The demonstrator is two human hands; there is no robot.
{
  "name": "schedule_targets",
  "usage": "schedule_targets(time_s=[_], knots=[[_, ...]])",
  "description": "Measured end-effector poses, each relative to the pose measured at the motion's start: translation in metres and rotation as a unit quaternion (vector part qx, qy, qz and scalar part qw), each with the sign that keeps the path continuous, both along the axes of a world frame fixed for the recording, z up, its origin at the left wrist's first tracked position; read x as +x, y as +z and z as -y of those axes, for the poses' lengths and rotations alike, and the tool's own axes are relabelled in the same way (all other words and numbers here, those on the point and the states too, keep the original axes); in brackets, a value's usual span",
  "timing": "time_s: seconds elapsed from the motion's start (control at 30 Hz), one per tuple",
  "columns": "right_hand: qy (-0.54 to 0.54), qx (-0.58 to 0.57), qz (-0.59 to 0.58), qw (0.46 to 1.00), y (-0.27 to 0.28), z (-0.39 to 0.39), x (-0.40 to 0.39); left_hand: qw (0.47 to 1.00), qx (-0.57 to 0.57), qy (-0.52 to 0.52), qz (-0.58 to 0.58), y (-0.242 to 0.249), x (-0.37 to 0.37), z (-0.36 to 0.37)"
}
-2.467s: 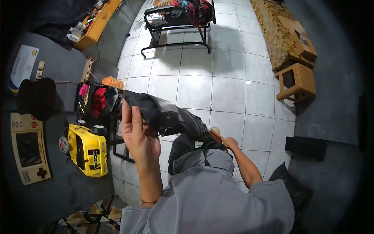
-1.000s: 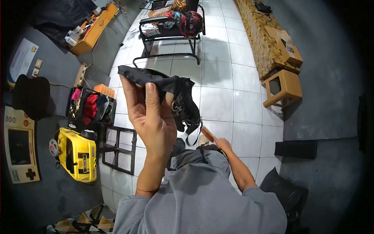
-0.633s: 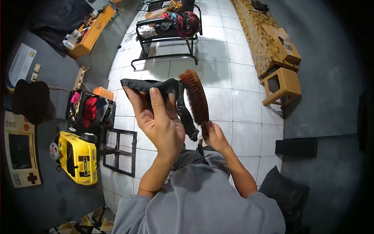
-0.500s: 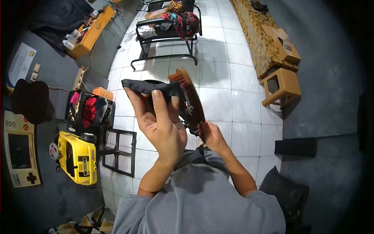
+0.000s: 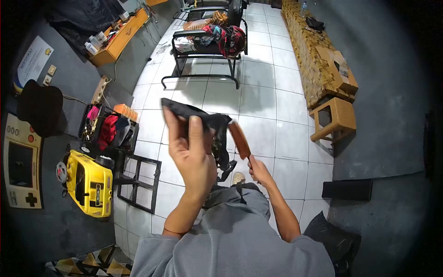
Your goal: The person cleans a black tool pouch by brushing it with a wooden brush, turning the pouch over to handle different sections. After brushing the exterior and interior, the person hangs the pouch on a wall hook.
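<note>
Black item (image 5: 218,122): thin upper edge, bent over, lower part dangling.

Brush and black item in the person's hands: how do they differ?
The brush is brown; the black item is black. The brush looks straight and stiff, while the black item looks soft and hangs in folds. The right hand grips the brush by one end; the left hand holds up the black item. Both are held above the tiled floor.
</note>
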State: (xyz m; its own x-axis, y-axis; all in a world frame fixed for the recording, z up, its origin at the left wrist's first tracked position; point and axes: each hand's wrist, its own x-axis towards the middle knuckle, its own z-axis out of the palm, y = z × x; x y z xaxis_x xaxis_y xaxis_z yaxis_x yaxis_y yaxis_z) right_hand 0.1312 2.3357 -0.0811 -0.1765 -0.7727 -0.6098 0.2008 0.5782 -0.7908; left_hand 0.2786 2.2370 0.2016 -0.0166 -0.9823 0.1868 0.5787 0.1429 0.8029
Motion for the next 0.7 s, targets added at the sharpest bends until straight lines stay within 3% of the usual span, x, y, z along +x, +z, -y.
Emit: schedule_targets(time_s=[0.1,0.2,0.23,0.3,0.33,0.37,0.4,0.47,0.5,0.53,0.63,0.67,0.7], knots=[[-0.002,-0.212,0.156,0.965,0.121,0.010,0.014,0.988,-0.025,-0.026,0.150,-0.018,-0.001,0.000],[0.016,-0.248,0.132,0.960,0.148,0.012,0.017,0.980,-0.013,-0.075,0.182,-0.018,-0.003,-0.009],[0.029,-0.249,0.060,0.966,0.144,0.016,0.016,0.979,-0.027,-0.076,0.189,-0.019,-0.002,-0.008],[0.055,-0.248,-0.085,0.963,0.110,0.024,0.011,0.982,-0.027,-0.091,0.164,-0.013,0.003,-0.007],[0.098,-0.172,-0.155,0.968,0.065,0.023,0.001,0.985,-0.024,-0.092,0.145,-0.011,0.006,-0.006],[0.145,-0.161,-0.278,0.936,0.027,0.016,-0.005,0.987,-0.022,-0.094,0.127,-0.008,0.009,-0.005],[0.202,-0.180,-0.414,0.869,-0.032,0.002,-0.012,0.989,-0.010,-0.101,0.107,-0.004,0.012,-0.003],[0.292,-0.006,-0.452,0.843,-0.114,-0.040,-0.023,0.988,0.007,-0.111,0.106,0.002,0.019,-0.001],[0.319,0.163,-0.420,0.834,-0.115,-0.054,-0.025,0.988,0.013,-0.116,0.106,0.005,0.021,0.001],[0.308,0.191,-0.401,0.842,-0.128,-0.071,-0.025,0.989,0.004,-0.121,0.088,0.002,0.021,0.004],[0.256,0.142,-0.400,0.869,-0.166,-0.083,-0.028,0.988,0.026,-0.124,0.086,-0.009,0.021,0.004],[0.185,-0.014,-0.448,0.875,-0.173,-0.080,-0.030,0.985,0.027,-0.129,0.112,-0.012,0.021,0.003],[0.108,0.002,-0.335,0.936,-0.132,-0.062,-0.026,0.983,0.044,-0.138,0.109,-0.019,0.018,0.003]])
